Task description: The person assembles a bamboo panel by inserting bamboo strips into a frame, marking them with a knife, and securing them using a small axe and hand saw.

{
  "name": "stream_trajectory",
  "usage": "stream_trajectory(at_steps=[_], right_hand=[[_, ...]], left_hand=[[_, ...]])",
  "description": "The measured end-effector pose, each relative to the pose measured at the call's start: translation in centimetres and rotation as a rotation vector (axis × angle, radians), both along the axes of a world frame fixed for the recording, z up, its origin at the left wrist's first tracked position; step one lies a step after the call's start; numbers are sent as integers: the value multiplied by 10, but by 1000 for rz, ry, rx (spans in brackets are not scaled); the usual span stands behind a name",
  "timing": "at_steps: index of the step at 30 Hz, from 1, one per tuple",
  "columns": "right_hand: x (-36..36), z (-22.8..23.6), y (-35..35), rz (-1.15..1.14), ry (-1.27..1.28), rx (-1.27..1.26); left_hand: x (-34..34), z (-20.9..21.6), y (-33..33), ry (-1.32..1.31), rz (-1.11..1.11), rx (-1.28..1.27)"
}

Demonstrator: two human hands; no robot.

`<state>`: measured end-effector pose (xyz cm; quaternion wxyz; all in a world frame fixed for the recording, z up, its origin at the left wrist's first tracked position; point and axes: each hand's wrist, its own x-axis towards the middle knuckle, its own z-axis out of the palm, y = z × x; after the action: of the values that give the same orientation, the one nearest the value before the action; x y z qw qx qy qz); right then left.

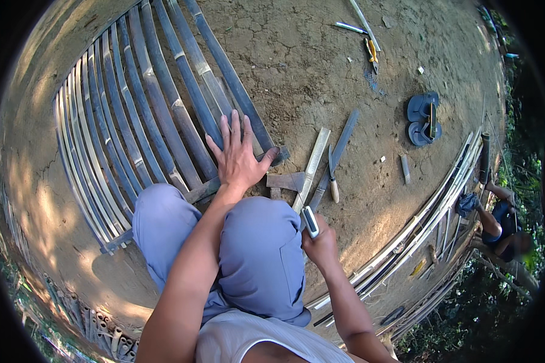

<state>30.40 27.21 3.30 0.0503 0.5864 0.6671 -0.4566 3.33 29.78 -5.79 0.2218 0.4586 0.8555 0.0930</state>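
Note:
My left hand lies with fingers spread on the near right corner of a slatted bamboo panel, touching its outer slats. My right hand, beside my right knee, is closed round a tool with a white and dark handle. A long grey blade lines up with that handle, like a hand saw, though the joint is hard to make out. Between my hands, a rusty axe head lies by the panel corner. Close by are a split bamboo strip and a knife with a wooden handle.
Yellow-handled pliers lie on the dirt ground far ahead. Dark sandals and a short bamboo piece are to the right. Long bamboo strips curve along the right side. Another person is beyond them.

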Motion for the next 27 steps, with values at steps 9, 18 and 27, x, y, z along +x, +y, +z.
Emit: stream_trajectory(at_steps=[9, 18, 27], right_hand=[[-10, -5, 5, 22, 49, 119], [14, 8, -25, -38, 4, 74], [29, 7, -37, 15, -21, 149]], left_hand=[[-3, 1, 1, -18, 0, 17], [0, 2, -2, -20, 1, 21], [-4, -14, -2, 16, 60, 84]])
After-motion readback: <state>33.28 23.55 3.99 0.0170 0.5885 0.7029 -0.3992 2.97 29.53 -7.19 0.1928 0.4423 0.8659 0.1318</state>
